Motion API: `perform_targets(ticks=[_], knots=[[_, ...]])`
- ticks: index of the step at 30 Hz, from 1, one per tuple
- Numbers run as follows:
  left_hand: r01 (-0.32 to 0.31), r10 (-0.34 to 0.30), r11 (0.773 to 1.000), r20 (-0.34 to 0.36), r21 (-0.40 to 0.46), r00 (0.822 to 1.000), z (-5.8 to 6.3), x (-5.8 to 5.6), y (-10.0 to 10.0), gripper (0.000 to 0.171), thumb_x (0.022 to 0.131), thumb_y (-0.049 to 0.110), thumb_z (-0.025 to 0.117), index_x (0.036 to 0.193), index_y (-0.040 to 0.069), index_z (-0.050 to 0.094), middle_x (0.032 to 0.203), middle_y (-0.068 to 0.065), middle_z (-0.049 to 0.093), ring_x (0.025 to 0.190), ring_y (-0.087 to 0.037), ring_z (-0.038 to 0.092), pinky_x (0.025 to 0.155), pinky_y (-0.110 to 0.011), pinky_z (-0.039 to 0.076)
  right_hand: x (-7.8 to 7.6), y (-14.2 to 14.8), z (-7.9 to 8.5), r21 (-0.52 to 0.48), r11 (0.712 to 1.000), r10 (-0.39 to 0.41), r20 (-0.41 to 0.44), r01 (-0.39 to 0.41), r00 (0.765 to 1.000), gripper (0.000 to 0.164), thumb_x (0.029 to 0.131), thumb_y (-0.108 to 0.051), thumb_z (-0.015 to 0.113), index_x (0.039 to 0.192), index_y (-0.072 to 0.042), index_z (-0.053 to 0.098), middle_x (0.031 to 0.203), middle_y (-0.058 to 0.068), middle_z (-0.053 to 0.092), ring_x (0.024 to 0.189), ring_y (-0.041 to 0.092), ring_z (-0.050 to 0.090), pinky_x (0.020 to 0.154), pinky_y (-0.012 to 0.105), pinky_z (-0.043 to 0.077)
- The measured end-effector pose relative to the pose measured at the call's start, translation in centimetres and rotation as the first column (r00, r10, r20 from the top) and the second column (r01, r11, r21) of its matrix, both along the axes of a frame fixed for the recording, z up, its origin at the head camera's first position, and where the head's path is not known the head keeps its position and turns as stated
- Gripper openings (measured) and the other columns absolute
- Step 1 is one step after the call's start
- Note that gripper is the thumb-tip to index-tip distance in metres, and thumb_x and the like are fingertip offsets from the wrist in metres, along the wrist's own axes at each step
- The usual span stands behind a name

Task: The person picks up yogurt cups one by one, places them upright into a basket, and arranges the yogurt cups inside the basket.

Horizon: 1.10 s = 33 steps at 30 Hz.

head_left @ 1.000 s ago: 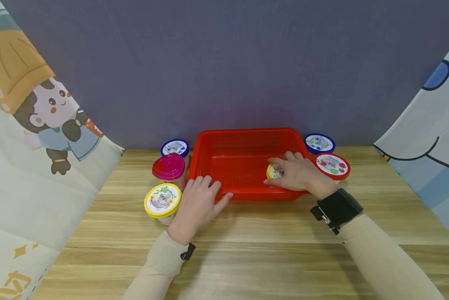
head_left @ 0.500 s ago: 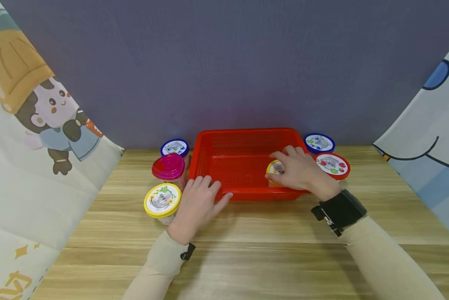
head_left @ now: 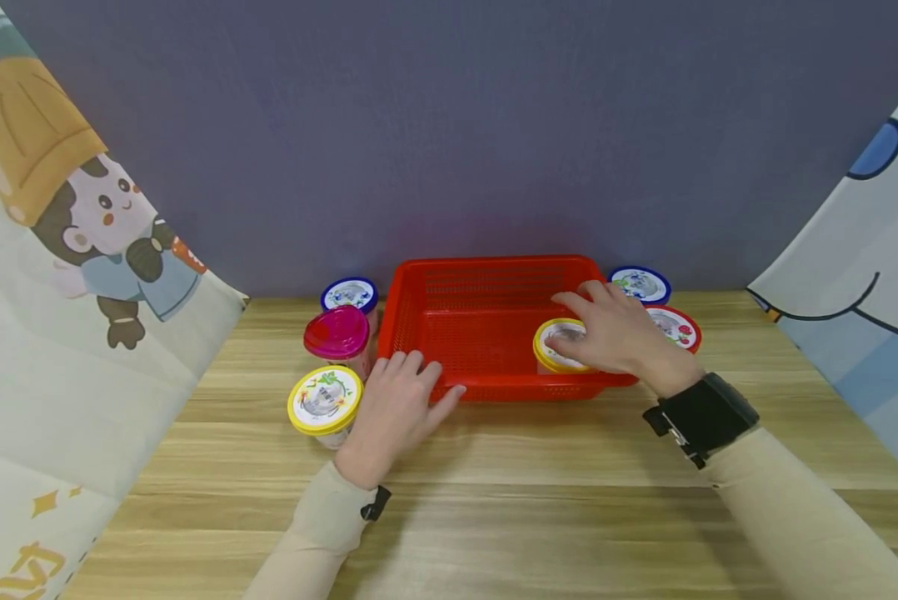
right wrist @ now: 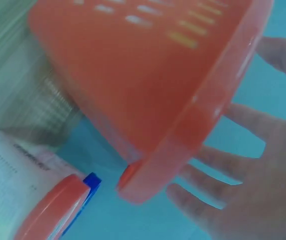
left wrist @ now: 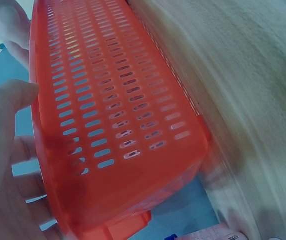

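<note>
Yellow-lidded tub point(head_left: 560, 328): just released by spread right hand point(head_left: 620, 335), seemingly placed near-right in red basket point(head_left: 512, 389). Left hand point(head_left: 395, 402): rested loosely on rim.

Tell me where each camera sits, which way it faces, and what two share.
Head: on the head, facing forward and down at the red basket and the yellow-lidded tub inside; shows left hand, right hand and sleeved forearms.
Left wrist: on that wrist, facing along the basket's slotted front; left hand at left, right hand at top left.
Right wrist: on that wrist, facing the basket's right end and the red-lidded tub; only the right hand shows, at right.
Shared: both wrist views show the basket and right hand.
</note>
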State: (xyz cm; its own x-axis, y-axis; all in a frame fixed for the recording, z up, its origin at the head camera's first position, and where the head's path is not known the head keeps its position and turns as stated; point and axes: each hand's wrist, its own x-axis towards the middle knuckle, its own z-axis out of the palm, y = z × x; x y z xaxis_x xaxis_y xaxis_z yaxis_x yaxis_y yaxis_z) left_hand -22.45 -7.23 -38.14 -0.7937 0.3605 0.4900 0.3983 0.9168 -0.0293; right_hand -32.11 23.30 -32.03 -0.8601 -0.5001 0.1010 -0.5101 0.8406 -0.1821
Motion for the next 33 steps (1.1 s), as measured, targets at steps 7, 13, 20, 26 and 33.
perform_targets(ticks=[7, 13, 20, 26, 33], knots=[[-0.001, 0.001, 1.000, 0.005, -0.002, 1.000, 0.0, 0.0, 0.0, 0.043, 0.098, 0.053, 0.058, 0.094, 0.012, 0.070, 0.086, -0.007, 0.061, 0.080, -0.024, 0.053, 0.074, -0.038, 0.044, -0.3, 0.6, -0.2, 0.030, 0.999, -0.023, 0.056, 0.021, 0.998, 0.088, 0.093, -0.067, 0.053, 0.161, -0.015, 0.030, 0.165, 0.028, 0.015, 0.148, 0.055, 0.010, 0.116, 0.070, 0.008], [-0.003, 0.003, 1.000, 0.011, -0.005, 1.000, 0.1, 0.0, 0.0, 0.043, 0.098, 0.052, 0.057, 0.094, 0.012, 0.070, 0.086, -0.007, 0.061, 0.080, -0.024, 0.053, 0.074, -0.038, 0.044, -0.1, 1.0, -0.2, 0.034, 0.999, -0.038, 0.088, 0.035, 0.995, 0.094, 0.092, -0.074, 0.045, 0.163, -0.017, 0.020, 0.167, 0.025, 0.004, 0.150, 0.054, -0.003, 0.115, 0.070, -0.004], [-0.004, 0.004, 1.000, 0.016, -0.003, 1.000, 0.1, -0.1, 0.0, 0.043, 0.098, 0.053, 0.057, 0.094, 0.012, 0.070, 0.086, -0.007, 0.061, 0.080, -0.023, 0.053, 0.075, -0.038, 0.044, -0.2, 1.5, -0.1, 0.015, 0.998, -0.065, 0.116, 0.064, 0.991, 0.095, 0.092, -0.076, 0.042, 0.164, -0.021, 0.013, 0.168, 0.023, -0.001, 0.151, 0.052, -0.010, 0.112, 0.072, -0.009], [-0.005, 0.005, 1.000, 0.017, -0.006, 1.000, 0.1, -0.1, 0.0, 0.043, 0.098, 0.053, 0.058, 0.094, 0.012, 0.070, 0.086, -0.006, 0.061, 0.080, -0.024, 0.053, 0.074, -0.038, 0.044, -0.4, 2.3, -0.2, 0.042, 0.995, -0.094, 0.124, 0.089, 0.988, 0.096, 0.093, -0.077, 0.039, 0.165, -0.021, 0.010, 0.168, 0.023, -0.004, 0.150, 0.052, -0.010, 0.112, 0.073, -0.009], [-0.012, 0.012, 1.000, 0.036, -0.005, 0.999, 0.0, -0.1, 0.0, 0.043, 0.098, 0.053, 0.058, 0.096, 0.012, 0.071, 0.088, -0.006, 0.062, 0.081, -0.024, 0.053, 0.075, -0.040, 0.044, -0.6, 3.2, -0.5, 0.062, 0.992, -0.119, 0.121, 0.113, 0.985, 0.099, 0.092, -0.079, 0.039, 0.165, -0.019, 0.010, 0.167, 0.026, -0.004, 0.150, 0.054, -0.008, 0.111, 0.073, -0.008]])
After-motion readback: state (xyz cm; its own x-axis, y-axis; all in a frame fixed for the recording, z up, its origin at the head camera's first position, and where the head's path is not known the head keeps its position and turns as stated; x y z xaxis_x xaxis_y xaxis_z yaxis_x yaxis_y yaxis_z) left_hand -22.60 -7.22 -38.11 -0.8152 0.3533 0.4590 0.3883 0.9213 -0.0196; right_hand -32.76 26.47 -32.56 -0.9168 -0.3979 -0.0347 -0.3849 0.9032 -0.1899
